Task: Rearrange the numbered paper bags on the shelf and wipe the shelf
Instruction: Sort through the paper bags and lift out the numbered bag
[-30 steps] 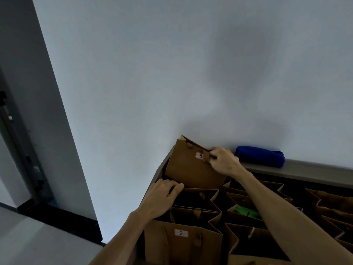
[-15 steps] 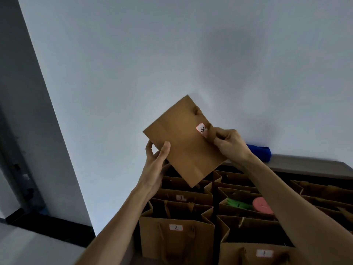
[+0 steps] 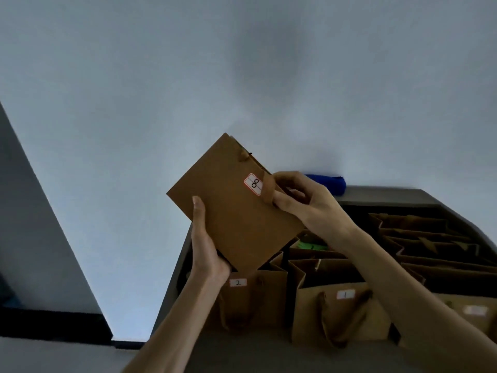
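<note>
Head camera view: a person is holding a flat brown paper bag marked 8 (image 3: 231, 208) tilted in the air above the shelf (image 3: 382, 196), the left hand (image 3: 205, 246) cupping its lower corner with fingers pressed together, the right hand (image 3: 304, 200) pinching its handle beside the label. Keeping both grips while lowering it upright into a free gap would probably be steadiest. Below, bag 2 (image 3: 250, 297) and bag 1 (image 3: 341, 310) are standing open with contents hidden, one bag behind is showing something green (image 3: 312, 245), and a blue cloth (image 3: 329, 183) is lying by the wall.
</note>
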Tool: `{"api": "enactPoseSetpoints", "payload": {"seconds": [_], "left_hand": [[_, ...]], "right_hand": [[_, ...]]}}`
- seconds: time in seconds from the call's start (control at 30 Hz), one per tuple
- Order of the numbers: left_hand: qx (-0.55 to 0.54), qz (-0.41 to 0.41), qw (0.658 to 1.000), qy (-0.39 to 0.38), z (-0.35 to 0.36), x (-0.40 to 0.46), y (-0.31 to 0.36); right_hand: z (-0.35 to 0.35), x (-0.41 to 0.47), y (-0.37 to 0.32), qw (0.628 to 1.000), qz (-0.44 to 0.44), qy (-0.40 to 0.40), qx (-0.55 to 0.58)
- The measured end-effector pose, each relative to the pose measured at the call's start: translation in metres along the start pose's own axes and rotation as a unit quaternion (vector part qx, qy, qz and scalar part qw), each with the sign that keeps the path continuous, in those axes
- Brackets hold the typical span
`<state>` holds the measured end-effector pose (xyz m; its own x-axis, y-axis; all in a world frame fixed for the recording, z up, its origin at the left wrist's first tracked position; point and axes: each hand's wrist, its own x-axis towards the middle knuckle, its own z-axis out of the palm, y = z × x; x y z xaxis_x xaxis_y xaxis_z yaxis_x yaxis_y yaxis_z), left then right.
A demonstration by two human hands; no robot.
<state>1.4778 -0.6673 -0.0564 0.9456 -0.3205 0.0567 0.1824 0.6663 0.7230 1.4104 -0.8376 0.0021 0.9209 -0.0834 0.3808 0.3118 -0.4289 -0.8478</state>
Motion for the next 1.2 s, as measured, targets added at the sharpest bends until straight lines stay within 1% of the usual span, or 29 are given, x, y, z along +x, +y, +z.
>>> {"api": "enactPoseSetpoints", "payload": {"seconds": [0.1,0.17,0.27,0.33,0.53,0.63,0.7,0.9,1.0,1.1,1.2], "left_hand": [[-0.002,-0.033,0.999,-0.013,-0.004,-0.009,-0.008],[-0.005,-0.042,0.998,-0.034,-0.004,-0.016,-0.014],[-0.007,-0.047,0.997,-0.062,0.002,-0.03,-0.02],[-0.006,-0.053,0.996,-0.073,0.007,-0.039,-0.022],[-0.016,-0.037,0.996,-0.086,0.025,-0.071,-0.026],[-0.022,-0.029,0.994,-0.1,0.041,-0.092,-0.028],[-0.018,-0.041,0.993,-0.108,0.051,-0.111,-0.034],[0.005,-0.104,0.985,-0.139,0.066,-0.174,-0.077],[0.023,-0.134,0.979,-0.149,0.061,-0.204,-0.105],[0.056,-0.171,0.964,-0.196,0.049,-0.231,-0.135],[0.063,-0.217,0.944,-0.241,0.036,-0.253,-0.162]], "right_hand": [[0.009,-0.029,0.007,0.998,-0.003,0.059,0.028],[0.011,-0.047,0.013,0.993,0.003,0.106,0.051],[0.012,-0.068,0.018,0.978,0.017,0.176,0.11],[0.013,-0.08,0.016,0.965,0.019,0.208,0.159],[0.011,-0.113,0.001,0.946,0.007,0.254,0.202],[0.009,-0.137,-0.004,0.948,0.013,0.253,0.192],[0.006,-0.159,-0.005,0.946,0.02,0.25,0.204],[-0.016,-0.237,0.002,0.909,0.045,0.308,0.276],[-0.027,-0.276,0.01,0.882,0.075,0.332,0.327],[-0.033,-0.317,0.024,0.853,0.142,0.367,0.342],[-0.037,-0.355,0.038,0.828,0.168,0.41,0.344]]}}
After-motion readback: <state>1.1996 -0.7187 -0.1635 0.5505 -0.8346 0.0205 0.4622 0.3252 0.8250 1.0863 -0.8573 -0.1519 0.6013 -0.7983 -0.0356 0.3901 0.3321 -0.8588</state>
